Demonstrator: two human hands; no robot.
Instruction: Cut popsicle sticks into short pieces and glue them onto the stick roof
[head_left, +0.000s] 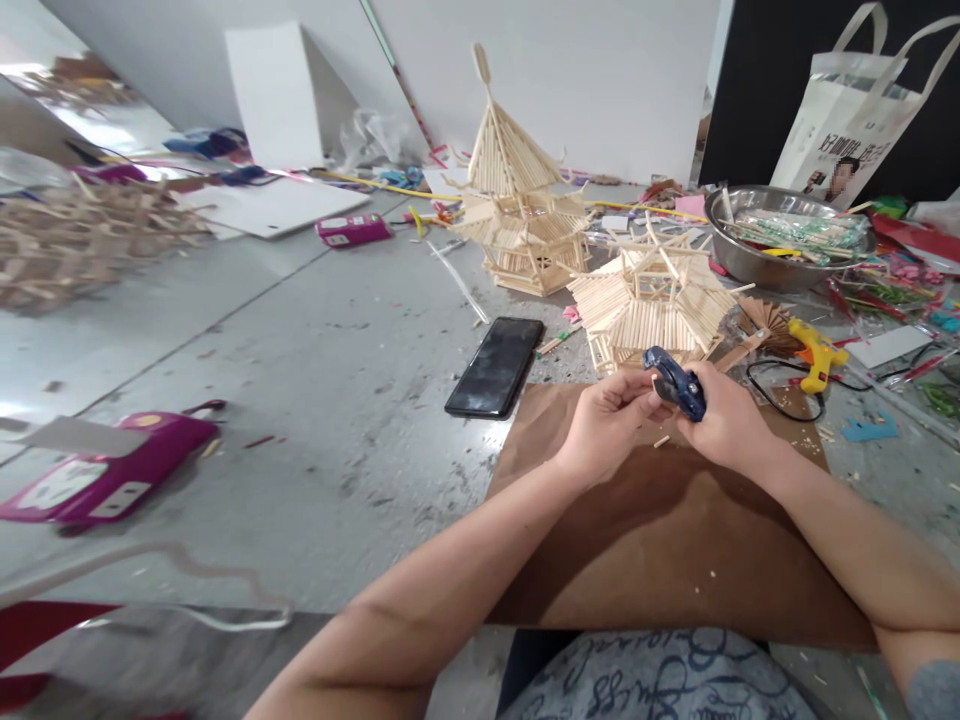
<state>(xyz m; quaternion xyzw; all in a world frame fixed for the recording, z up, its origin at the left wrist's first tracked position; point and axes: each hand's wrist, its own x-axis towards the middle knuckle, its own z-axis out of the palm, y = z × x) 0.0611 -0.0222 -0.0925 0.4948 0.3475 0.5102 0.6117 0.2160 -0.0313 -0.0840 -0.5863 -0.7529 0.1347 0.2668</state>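
Note:
My right hand (724, 420) is closed around a dark blue cutter tool (675, 382), held above a brown cardboard sheet (660, 530). My left hand (611, 420) meets it from the left, fingers pinched at the tool's jaws on something too small to make out. A short stick piece (661, 440) lies on the cardboard just below the hands. Directly behind them sits a low stick-built model roof (649, 305), and a taller stick pagoda (517, 200) stands further back.
A black phone (496, 366) lies left of the cardboard. A yellow glue gun (816, 355) with a black cord is at the right, a metal bowl (780, 240) of sticks behind it. Pink boxes (105, 470) and stick piles (82, 235) sit at the left.

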